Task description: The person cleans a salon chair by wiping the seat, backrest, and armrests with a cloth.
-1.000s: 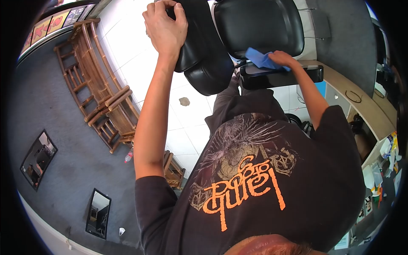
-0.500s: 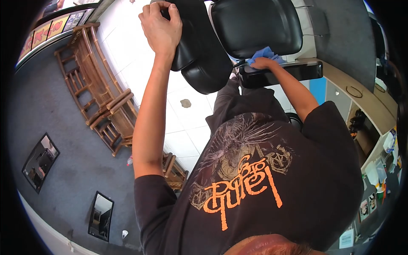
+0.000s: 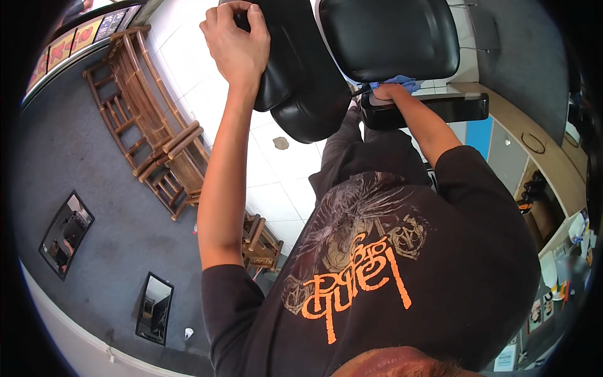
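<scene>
My left hand [image 3: 237,47] is curled over the upper edge of a black padded chair backrest [image 3: 292,63], thumb and fingers gripping it. My right hand [image 3: 387,92] holds a blue cloth [image 3: 403,81] in the gap between the black seat cushion [image 3: 391,38] and the glossy black armrest [image 3: 449,107]. The cloth is partly hidden behind the hand and under the seat edge, and so are some of the right fingers. The chair's backrest and seat are both smooth and shiny.
A bamboo bench [image 3: 147,107] stands on the left by a grey wall with two framed mirrors [image 3: 154,308]. To the right is a wooden counter [image 3: 534,135] with an open shelf and assorted items. White floor tiles [image 3: 276,182] lie beneath the chair.
My right hand has pushed the blue cloth deeper between seat and armrest, so less of it shows. My left hand stays on the backrest. The view has shifted slightly.
</scene>
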### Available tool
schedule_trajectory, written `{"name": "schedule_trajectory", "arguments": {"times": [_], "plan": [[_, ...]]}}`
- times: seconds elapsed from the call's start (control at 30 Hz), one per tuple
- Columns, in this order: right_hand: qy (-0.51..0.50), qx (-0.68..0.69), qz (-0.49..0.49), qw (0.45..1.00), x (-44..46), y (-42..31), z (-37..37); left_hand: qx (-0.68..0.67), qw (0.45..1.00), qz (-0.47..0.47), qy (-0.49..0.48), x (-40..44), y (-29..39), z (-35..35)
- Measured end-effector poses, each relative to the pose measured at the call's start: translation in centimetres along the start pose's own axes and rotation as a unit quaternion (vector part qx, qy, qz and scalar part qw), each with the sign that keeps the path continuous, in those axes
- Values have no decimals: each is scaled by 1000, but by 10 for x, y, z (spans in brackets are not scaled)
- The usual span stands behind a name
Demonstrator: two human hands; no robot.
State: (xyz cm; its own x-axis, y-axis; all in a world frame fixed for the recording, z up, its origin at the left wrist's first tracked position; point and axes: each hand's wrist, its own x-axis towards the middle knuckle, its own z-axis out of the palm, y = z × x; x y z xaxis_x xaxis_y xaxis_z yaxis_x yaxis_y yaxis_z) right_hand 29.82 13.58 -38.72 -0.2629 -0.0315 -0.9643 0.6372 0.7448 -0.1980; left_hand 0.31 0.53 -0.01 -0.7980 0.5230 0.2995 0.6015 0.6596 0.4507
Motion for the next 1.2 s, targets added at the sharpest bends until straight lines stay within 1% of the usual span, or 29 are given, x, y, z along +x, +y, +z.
{"name": "schedule_trajectory", "arguments": {"times": [0.13, 0.3, 0.43, 0.53, 0.7, 0.73, 0.83, 0.93, 1.03, 1.07, 1.17, 1.2], "plan": [[-6, -6, 31, 999, 16, -6, 5, 11, 1000, 5, -3, 0, 0, 0], [-9, -2, 43, 999, 22, -2, 6, -2, 1000, 8, -5, 2, 1, 0], [3, -24, 9, 1000, 3, -3, -1, 1, 1000, -2, -2, 2, -2, 2], [-13, -11, -34, 999, -10, 4, -11, 3, 1000, 8, -4, 3, 3, 1], [15, 6, -97, 995, 5, 26, -2, 9, 1000, 25, 14, 2, 0, 2], [16, 10, -112, 994, 8, 28, -2, 6, 1000, 18, 6, 3, 0, 1], [26, 23, -86, 996, 8, 29, 1, 3, 1000, 4, -9, 1, 0, -1], [74, 9, -102, 992, -3, 38, -14, 5, 1000, 8, 4, 2, 0, 1], [153, 69, -151, 974, -24, 70, -42, 5, 1000, -4, 4, 2, 0, 0], [150, 122, -174, 965, -43, 79, -58, 6, 1000, -5, 5, 1, 0, 0], [164, 285, -119, 937, -95, 88, -86, 3, 1000, 0, 13, 0, -1, 1], [146, 346, -91, 922, -105, 91, -92, 1, 1000, 3, 16, 0, -1, 0]]}}
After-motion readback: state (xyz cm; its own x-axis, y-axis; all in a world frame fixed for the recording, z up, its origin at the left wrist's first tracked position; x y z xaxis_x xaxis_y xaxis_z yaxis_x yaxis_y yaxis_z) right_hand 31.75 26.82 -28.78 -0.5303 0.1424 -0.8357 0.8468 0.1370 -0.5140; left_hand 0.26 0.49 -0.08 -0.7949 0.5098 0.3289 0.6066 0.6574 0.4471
